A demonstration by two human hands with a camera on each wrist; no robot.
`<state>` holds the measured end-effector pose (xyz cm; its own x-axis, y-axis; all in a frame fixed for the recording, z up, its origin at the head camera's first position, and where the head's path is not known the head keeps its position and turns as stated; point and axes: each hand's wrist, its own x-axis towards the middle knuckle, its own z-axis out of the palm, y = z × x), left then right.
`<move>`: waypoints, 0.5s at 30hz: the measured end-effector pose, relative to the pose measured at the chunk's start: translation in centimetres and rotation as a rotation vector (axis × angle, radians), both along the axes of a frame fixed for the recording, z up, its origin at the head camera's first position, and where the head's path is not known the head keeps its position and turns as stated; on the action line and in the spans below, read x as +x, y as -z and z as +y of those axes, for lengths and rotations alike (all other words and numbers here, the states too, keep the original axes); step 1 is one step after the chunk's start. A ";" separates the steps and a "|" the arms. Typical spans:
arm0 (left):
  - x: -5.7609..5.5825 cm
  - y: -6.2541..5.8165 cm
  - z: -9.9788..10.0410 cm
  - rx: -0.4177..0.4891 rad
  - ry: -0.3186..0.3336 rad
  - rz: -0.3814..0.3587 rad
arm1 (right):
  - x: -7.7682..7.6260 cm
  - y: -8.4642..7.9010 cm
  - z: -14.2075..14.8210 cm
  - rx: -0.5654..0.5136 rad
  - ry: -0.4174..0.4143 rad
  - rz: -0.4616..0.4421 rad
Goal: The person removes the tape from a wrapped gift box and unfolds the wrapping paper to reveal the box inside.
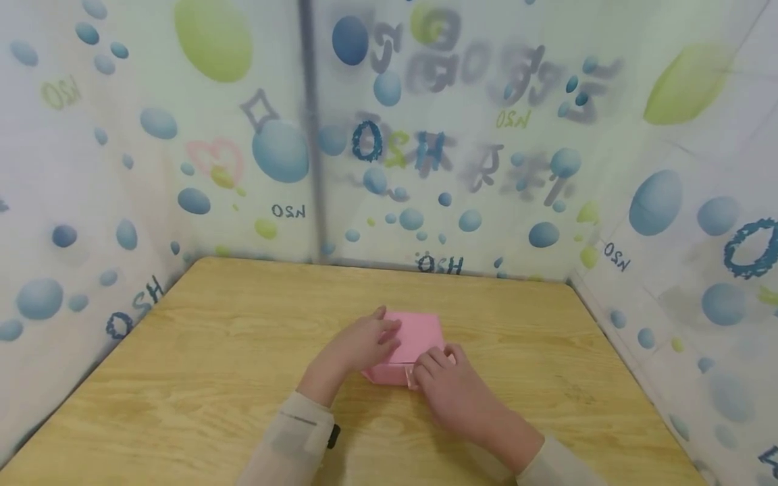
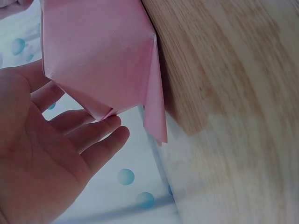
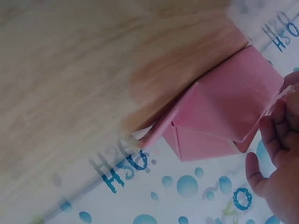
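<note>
A box wrapped in pink paper sits on the wooden table between the hands. Its end in the left wrist view has folded pink paper, with a loose flap sticking out beside the tabletop. My left hand lies over the box's left side, its fingers loosely extended and their tips touching the paper. At the front right edge, my right hand has curled fingers and pinches a clear strip of tape. In the right wrist view, the other folded end also has a flap standing out.
The wooden table extends around the box on all sides. Behind it and at both sides hang pale curtains printed with blue and green bubbles. A small black object shows at the left sleeve.
</note>
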<state>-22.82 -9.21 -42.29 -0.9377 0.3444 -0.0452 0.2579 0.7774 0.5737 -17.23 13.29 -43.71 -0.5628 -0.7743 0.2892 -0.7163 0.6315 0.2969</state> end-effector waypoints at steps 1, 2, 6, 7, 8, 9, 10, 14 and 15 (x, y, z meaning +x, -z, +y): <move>0.0 -0.1 0.0 0.000 0.001 0.002 | 0.1 0.1 0.0 0.006 -0.003 0.010; 0.0 -0.1 0.1 -0.001 0.001 0.003 | 0.2 0.2 0.0 0.011 -0.007 0.017; 0.0 -0.2 0.1 -0.004 0.005 0.005 | 0.4 0.3 0.1 0.004 -0.036 0.027; 0.1 -0.2 0.0 -0.008 0.010 0.004 | 0.5 0.3 0.2 -0.006 -0.049 0.031; 0.1 -0.2 0.0 -0.014 0.015 0.001 | 0.5 0.4 0.2 -0.026 -0.066 0.035; 0.2 -0.2 -0.1 -0.015 0.023 -0.006 | 0.5 0.4 0.3 -0.048 -0.090 0.048; 0.3 -0.2 -0.2 -0.017 0.029 -0.016 | 0.6 0.4 0.4 -0.074 -0.117 0.069; 0.6 -0.2 -0.7 0.000 0.054 -0.071 | 0.7 0.0 1.0 -0.206 -0.227 0.162; 0.7 -0.2 -0.8 0.008 0.058 -0.082 | 0.7 -0.2 1.2 -0.234 -0.239 0.184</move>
